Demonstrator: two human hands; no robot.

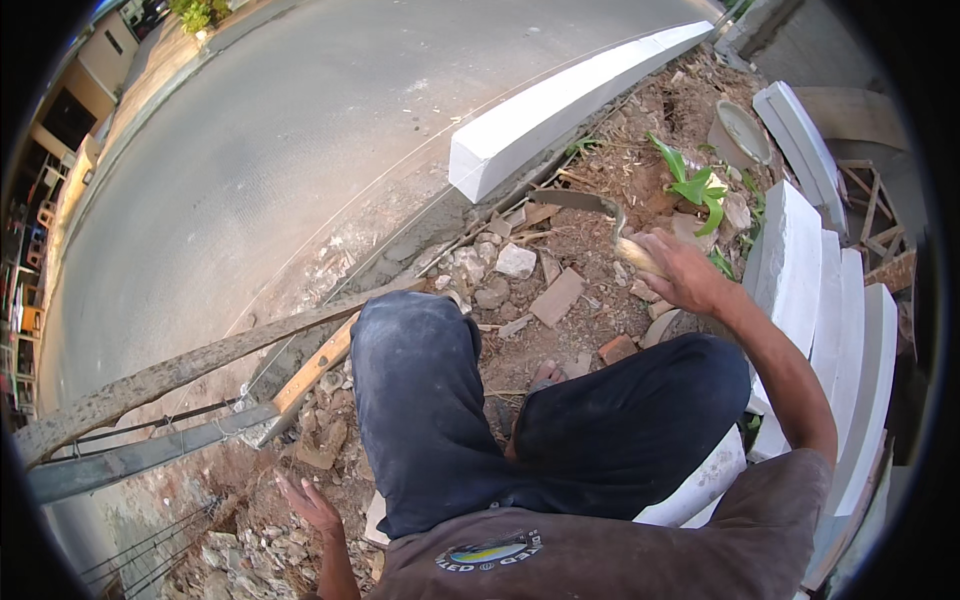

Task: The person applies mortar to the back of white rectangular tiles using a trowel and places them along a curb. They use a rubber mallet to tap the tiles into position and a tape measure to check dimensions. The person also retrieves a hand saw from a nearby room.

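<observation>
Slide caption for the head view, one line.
Right hand grips a pale-handled trowel over rubble near a white block; left hand open.

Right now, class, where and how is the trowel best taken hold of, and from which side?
Probably by the wooden handle, coming from the right, where the right hand holds the trowel. The handle is the rounded end on that side; beyond the bent neck, the metal blade reaches left, so it looks a poorer grip.
</observation>
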